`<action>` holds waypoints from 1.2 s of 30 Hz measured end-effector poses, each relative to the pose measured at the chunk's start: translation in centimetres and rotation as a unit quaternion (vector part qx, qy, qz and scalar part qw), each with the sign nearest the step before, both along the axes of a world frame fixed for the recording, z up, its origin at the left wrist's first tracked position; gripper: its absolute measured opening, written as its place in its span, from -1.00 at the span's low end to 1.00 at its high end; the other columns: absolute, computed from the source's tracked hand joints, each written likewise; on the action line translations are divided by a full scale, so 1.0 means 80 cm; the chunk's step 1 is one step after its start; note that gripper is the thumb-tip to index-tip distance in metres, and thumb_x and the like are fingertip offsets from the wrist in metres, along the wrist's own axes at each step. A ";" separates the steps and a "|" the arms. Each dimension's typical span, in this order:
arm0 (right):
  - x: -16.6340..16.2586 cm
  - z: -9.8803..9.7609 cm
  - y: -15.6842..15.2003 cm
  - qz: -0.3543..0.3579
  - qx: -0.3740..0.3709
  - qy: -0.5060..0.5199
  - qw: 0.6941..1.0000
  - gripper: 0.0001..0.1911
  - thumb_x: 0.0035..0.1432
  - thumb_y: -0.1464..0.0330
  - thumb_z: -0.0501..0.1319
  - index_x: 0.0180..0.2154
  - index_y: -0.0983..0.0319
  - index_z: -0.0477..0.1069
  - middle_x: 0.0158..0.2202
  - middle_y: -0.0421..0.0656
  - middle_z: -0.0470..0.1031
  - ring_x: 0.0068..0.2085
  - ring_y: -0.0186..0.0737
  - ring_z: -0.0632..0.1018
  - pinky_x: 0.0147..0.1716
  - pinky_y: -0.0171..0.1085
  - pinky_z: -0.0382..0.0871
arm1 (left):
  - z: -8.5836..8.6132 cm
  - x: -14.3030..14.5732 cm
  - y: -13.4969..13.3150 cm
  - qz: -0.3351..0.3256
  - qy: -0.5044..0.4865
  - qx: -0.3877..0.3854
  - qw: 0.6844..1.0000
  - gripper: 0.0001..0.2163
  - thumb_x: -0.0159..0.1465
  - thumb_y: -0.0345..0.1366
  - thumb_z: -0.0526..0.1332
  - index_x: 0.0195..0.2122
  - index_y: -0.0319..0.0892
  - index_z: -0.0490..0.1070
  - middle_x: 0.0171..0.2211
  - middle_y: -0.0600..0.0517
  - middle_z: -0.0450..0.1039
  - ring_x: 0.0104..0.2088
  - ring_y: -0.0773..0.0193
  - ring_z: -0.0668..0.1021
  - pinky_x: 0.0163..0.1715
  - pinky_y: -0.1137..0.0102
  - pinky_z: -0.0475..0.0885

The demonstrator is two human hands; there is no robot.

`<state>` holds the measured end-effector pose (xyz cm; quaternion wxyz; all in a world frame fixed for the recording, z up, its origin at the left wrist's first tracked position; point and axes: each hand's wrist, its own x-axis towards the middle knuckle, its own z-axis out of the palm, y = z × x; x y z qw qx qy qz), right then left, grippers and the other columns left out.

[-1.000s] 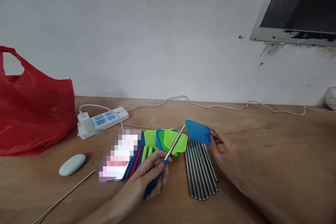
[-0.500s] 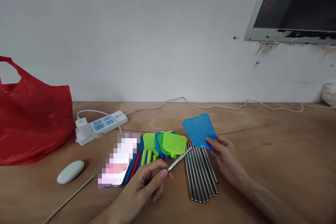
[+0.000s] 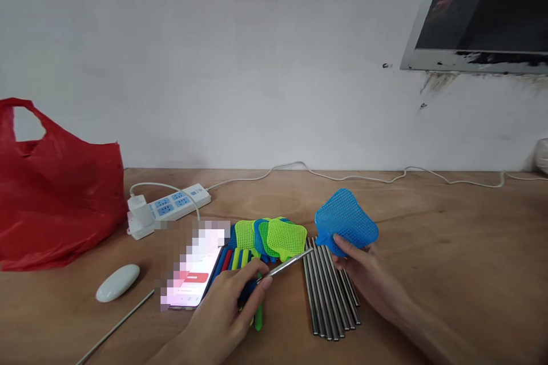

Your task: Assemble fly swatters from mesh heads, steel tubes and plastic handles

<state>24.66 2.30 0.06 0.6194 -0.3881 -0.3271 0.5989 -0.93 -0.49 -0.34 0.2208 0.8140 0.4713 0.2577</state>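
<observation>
My left hand [image 3: 226, 308] is closed on a thin metal rod [image 3: 291, 262] with a dark blue handle at its near end. The rod's free tip points right and slightly up. My right hand [image 3: 370, 276] pinches a blue mesh fly swatter head [image 3: 346, 218] near its lower edge, its short neck facing left, apart from the rod tip. Below it, several bare metal rods [image 3: 327, 296] lie side by side. Yellow-green, green and blue swatter heads [image 3: 286, 236] are piled between the hands. Coloured handles [image 3: 236, 258] lie partly hidden behind my left hand.
A lit phone [image 3: 197, 274], partly blurred out, lies left of the handles. Further left are a white oval object [image 3: 117, 283], a power strip [image 3: 173, 205] with a plug, and a red plastic bag [image 3: 64, 199]. A white cable [image 3: 351, 177] runs along the wall.
My right hand has turned the blue swatter head, swinging its neck from pointing down to pointing left. The rod in my left hand tilts flatter, and its dark blue handle now shows.
</observation>
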 end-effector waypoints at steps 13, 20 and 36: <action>-0.005 0.000 -0.006 0.004 -0.024 0.007 1.000 -0.64 -0.27 0.23 0.59 -0.48 0.20 0.51 -0.51 -0.27 0.51 -0.51 -0.34 0.48 -0.54 -0.36 0.38 | -0.003 0.003 -0.001 0.001 -0.001 0.041 0.999 -0.81 0.47 -0.19 -0.01 -0.14 -0.04 0.38 -0.34 0.09 0.56 -0.34 0.20 0.59 -0.35 0.40 0.37; -0.006 -0.006 -0.006 0.005 -0.005 -0.013 1.000 -0.65 -0.26 0.22 0.59 -0.52 0.20 0.49 -0.56 -0.27 0.50 -0.54 -0.33 0.47 -0.55 -0.35 0.37 | -0.002 0.001 -0.003 0.015 0.013 0.053 0.998 -0.79 0.47 -0.17 -0.01 -0.14 -0.04 0.39 -0.34 0.10 0.59 -0.35 0.18 0.61 -0.37 0.39 0.39; -0.016 -0.019 -0.012 0.009 0.008 -0.066 0.998 -0.66 -0.20 0.15 0.55 -0.53 0.19 0.50 -0.59 -0.24 0.48 -0.54 -0.26 0.45 -0.50 -0.25 0.36 | -0.013 0.003 -0.005 0.017 0.002 0.089 0.996 -0.77 0.47 -0.16 -0.02 -0.15 -0.04 0.40 -0.34 0.08 0.60 -0.38 0.20 0.62 -0.40 0.43 0.43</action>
